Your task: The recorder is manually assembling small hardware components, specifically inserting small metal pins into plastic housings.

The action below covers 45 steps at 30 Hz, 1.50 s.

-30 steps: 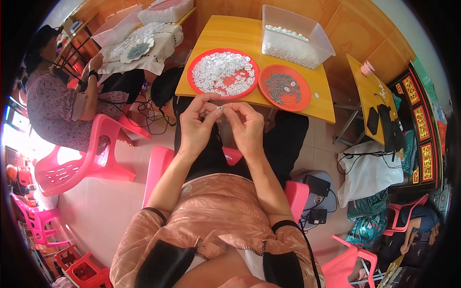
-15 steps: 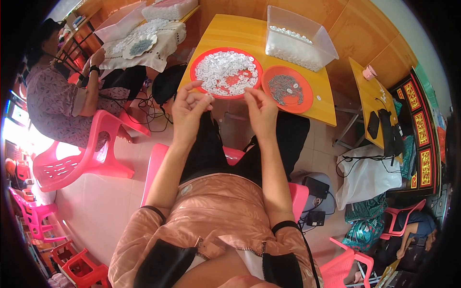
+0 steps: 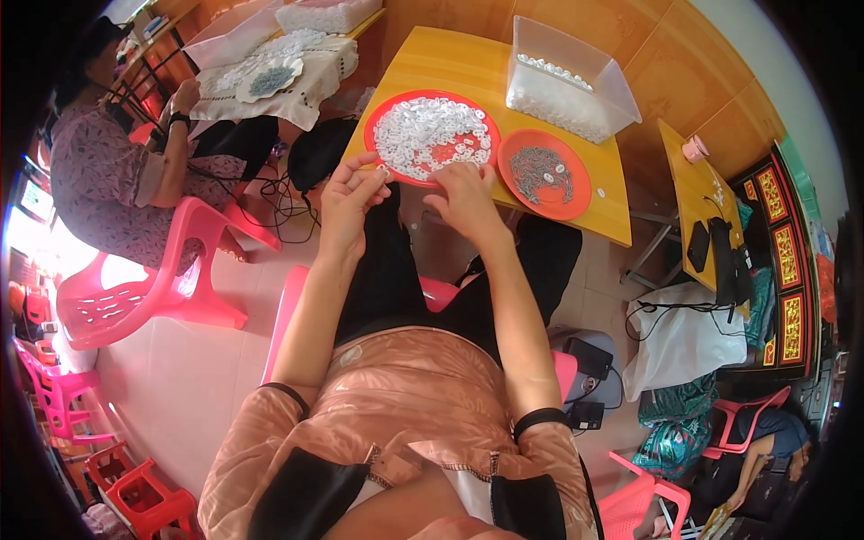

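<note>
Left hand (image 3: 351, 200): small white piece (image 3: 385, 169) is pinched at the fingertips, held by the near left rim of the red plate (image 3: 370, 137). Right hand (image 3: 470, 200) is now parted from the left and brought to the plate's near right edge — fingers partly hidden, grip cannot be told. Work is thus split: one piece held, loose white pieces (image 3: 418, 130) reached. Orange plate (image 3: 581, 184) of grey parts (image 3: 538, 166) is set just right; clear bin (image 3: 619, 93) is placed farther back.

Table (image 3: 450, 58): yellow. On table: red tray (image 3: 368, 135), white pieces (image 3: 416, 130); orange-red plate (image 3: 580, 184), grey pieces (image 3: 534, 168). Left of table: pink chair (image 3: 153, 306); mauve garment (image 3: 103, 198), dark leaf-like pattern.
</note>
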### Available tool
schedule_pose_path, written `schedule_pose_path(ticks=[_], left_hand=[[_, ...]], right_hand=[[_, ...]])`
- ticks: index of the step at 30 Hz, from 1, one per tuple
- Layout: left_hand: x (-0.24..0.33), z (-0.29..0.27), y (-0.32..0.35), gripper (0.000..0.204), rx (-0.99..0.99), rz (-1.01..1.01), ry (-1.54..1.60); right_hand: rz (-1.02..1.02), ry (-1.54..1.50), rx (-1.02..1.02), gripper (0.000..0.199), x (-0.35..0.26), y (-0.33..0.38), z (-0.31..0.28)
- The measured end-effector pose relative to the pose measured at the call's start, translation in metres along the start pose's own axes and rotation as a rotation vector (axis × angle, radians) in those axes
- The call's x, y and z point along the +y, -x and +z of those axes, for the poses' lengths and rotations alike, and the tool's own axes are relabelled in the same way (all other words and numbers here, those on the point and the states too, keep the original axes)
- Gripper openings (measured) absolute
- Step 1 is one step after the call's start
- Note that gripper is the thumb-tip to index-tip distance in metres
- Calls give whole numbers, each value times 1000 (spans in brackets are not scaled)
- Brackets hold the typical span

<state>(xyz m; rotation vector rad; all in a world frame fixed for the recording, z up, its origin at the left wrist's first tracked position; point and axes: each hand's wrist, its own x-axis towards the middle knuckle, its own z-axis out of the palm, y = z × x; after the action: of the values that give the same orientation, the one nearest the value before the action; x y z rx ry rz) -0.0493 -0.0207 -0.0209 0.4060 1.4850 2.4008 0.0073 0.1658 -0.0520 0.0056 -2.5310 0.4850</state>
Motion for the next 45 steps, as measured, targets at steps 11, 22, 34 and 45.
schedule_pose_path(ticks=[11, 22, 34, 45], left_hand=[[-13, -6, -4, 31, -14, -144, 46], [-26, 0, -1, 28, -61, -233, 86], [-22, -5, -2, 30, -53, -205, 130], [-18, 2, 2, 29, -78, -215, 139]], right_hand=[[-22, 0, 201, 12, 24, 22, -4], [46, -130, 230, 17, 61, 20, -10], [106, -154, 254, 18, 52, 4, -13], [207, 140, 27, 12, 26, -48, 36]])
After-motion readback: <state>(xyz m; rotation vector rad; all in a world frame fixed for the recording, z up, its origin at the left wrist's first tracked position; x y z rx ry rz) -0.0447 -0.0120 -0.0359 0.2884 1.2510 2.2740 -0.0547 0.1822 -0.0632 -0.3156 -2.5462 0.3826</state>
